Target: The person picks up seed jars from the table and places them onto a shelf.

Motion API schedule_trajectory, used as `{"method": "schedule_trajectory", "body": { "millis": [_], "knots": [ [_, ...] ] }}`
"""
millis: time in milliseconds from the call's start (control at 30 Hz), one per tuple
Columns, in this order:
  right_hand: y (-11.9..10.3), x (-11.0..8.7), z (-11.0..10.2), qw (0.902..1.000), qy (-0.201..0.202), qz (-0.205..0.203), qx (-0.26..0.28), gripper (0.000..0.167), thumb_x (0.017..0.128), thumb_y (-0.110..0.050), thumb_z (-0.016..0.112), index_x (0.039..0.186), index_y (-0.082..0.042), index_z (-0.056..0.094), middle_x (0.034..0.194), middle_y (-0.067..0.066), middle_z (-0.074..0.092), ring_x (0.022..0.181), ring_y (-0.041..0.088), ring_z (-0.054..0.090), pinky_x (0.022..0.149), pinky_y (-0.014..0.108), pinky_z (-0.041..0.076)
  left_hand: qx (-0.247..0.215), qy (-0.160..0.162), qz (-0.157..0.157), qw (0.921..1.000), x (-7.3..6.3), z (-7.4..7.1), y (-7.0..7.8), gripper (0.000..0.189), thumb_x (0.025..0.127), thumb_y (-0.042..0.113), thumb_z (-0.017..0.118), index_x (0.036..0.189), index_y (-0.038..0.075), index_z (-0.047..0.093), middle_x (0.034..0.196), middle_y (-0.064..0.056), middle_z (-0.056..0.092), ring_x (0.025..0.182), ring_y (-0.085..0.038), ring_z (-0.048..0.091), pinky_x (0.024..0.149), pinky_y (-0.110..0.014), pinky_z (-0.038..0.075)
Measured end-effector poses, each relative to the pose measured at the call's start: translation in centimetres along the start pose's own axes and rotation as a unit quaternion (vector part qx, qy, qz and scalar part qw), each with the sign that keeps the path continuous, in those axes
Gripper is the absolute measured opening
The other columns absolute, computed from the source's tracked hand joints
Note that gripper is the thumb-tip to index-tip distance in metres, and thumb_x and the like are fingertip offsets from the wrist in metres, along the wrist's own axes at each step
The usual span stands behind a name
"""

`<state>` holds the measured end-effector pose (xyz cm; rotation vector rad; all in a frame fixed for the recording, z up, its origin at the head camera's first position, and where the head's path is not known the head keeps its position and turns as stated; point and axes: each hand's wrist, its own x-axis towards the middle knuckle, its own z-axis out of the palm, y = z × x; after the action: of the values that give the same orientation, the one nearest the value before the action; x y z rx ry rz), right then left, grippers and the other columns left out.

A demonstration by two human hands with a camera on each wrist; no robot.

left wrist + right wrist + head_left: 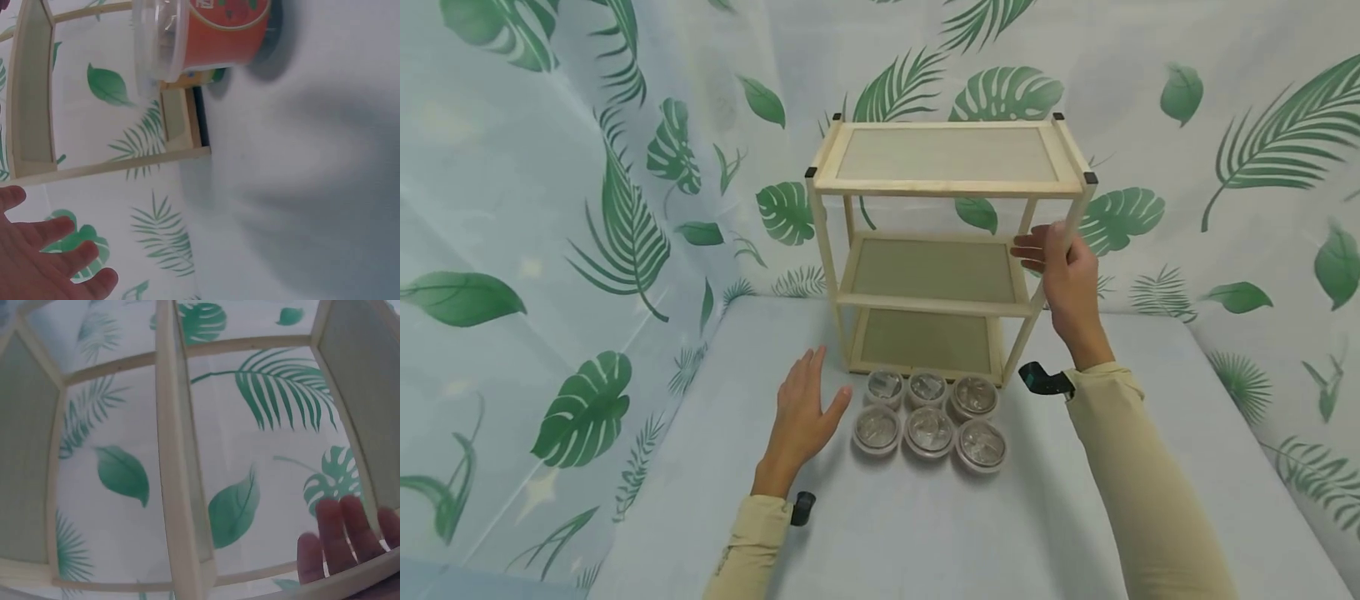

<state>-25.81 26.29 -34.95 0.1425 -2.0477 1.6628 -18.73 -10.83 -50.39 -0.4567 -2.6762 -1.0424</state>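
Note:
A light wooden three-tier shelf rack (925, 187) with grey-green panels stands on the white surface. My right hand (1071, 271) is at its right front post, thumb on the near side, fingers reaching left past the post into the frame. In the right wrist view those fingers (334, 531) look straight, behind a wooden bar. My left hand (801, 408) hovers at the left with fingers spread, holding nothing. Beside it, several round tubs with clear lids (929, 432) stand in two rows before the rack. One tub (219, 31) shows a red-orange label in the left wrist view.
The white tabletop (880, 533) runs up to a leaf-printed cloth (1150, 125) behind the rack and another on the left. The rack's middle shelf (932, 271) and bottom shelf (925, 340) show bare panels. Black caps (1091, 177) top its posts.

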Motion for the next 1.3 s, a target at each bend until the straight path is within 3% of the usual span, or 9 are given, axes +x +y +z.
{"method": "schedule_trajectory", "body": {
  "millis": [67,133,200,267,400,633,933,1300],
  "knots": [
    [0.4,0.5,0.1,0.9993,0.011,0.004,0.035,0.045,0.114,-0.042,0.049,0.102,-0.006,0.073,0.096,0.011,0.075,0.087,0.019,0.074,0.084,0.028,0.060,-0.003,-0.005,-0.004,1.0000,-0.2,0.1,0.0,0.079,0.108,0.046,0.059,0.168,0.005,0.029,0.166,-0.030,0.033,0.154,-0.051,0.028,0.118,-0.074,0.022],
    [1.0,0.9,0.2,0.9975,0.021,0.004,0.068,0.052,0.113,-0.044,0.051,0.081,-0.006,0.068,0.073,0.003,0.067,0.064,0.013,0.066,0.065,0.022,0.055,-0.005,-0.007,-0.008,0.9999,-0.5,0.2,0.0,0.079,0.108,0.046,0.059,0.168,0.005,0.029,0.166,-0.030,0.033,0.154,-0.051,0.028,0.118,-0.074,0.022],
    [1.7,1.0,0.3,0.9929,0.021,-0.006,0.117,0.062,0.113,-0.043,0.051,0.069,-0.001,0.058,0.058,0.000,0.054,0.049,0.011,0.050,0.050,0.021,0.042,-0.007,-0.009,-0.012,0.9999,-0.6,0.4,-0.1,0.079,0.107,0.047,0.059,0.168,0.004,0.029,0.166,-0.030,0.033,0.154,-0.050,0.028,0.118,-0.073,0.022],
    [2.4,1.0,0.5,0.9847,0.018,-0.021,0.172,0.067,0.114,-0.044,0.050,0.065,0.002,0.047,0.052,-0.001,0.042,0.044,0.011,0.036,0.044,0.025,0.027,-0.008,-0.011,-0.016,0.9998,-0.8,0.6,-0.3,0.079,0.107,0.046,0.059,0.167,0.004,0.029,0.166,-0.030,0.033,0.154,-0.050,0.029,0.118,-0.073,0.023],
    [3.3,0.8,0.6,0.9717,0.008,-0.026,0.235,0.068,0.113,-0.049,0.047,0.064,-0.002,0.040,0.054,-0.003,0.034,0.046,0.011,0.027,0.047,0.031,0.015,-0.016,-0.021,-0.021,0.9994,-1.2,1.3,-0.5,0.080,0.108,0.047,0.057,0.167,0.003,0.029,0.166,-0.030,0.034,0.154,-0.048,0.030,0.118,-0.073,0.023],
    [3.4,0.6,0.7,0.9790,0.005,0.004,0.204,0.065,0.113,-0.054,0.042,0.066,-0.009,0.037,0.057,-0.002,0.034,0.050,0.013,0.028,0.049,0.032,0.016,-0.012,-0.043,-0.006,0.9990,-1.8,2.6,-0.8,0.077,0.106,0.043,0.059,0.164,0.000,0.034,0.163,-0.027,0.041,0.150,-0.046,0.038,0.118,-0.067,0.032],
    [3.7,0.8,1.1,0.9817,0.025,0.024,0.187,0.064,0.113,-0.056,0.039,0.064,-0.015,0.037,0.055,-0.006,0.034,0.049,0.010,0.027,0.047,0.028,0.017,-0.012,-0.127,-0.017,0.9917,-3.0,4.0,-0.6,0.090,0.100,0.053,0.068,0.168,0.006,0.033,0.162,-0.021,0.046,0.147,-0.042,0.045,0.118,-0.060,0.037],
    [4.2,1.0,1.7,0.9791,0.045,0.010,0.198,0.063,0.112,-0.058,0.041,0.061,-0.020,0.036,0.052,-0.009,0.033,0.046,0.005,0.024,0.045,0.025,0.015,-0.001,-0.123,-0.035,0.9918,-3.3,6.6,-0.3,0.099,0.093,0.059,0.077,0.165,0.004,0.035,0.150,-0.023,0.057,0.131,-0.043,0.060,0.106,-0.060,0.048]
  ]
}}
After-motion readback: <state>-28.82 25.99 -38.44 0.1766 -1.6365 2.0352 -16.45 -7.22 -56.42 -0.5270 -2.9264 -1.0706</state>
